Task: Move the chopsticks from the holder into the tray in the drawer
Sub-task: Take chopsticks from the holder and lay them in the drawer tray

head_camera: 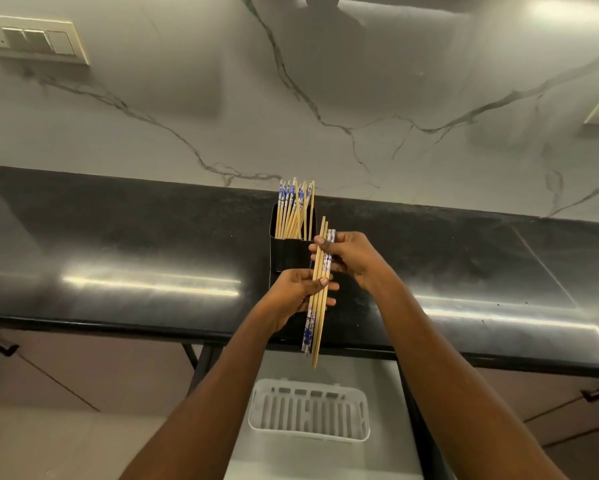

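Both hands are holding one small bundle of chopsticks (317, 292) in front of the black holder (291, 258) on the counter (118, 244). Right hand (346, 258) is pinching the upper end; left hand (298, 292) is gripping mid-length. Bundle's long axis is running near-vertical, lower tips pointing down toward the white tray (308, 410) in the open drawer (388, 455), directly below and toward the person. More chopsticks are standing in the holder. Tray is looking bare. Likely need: lowering, then laying the bundle flat.
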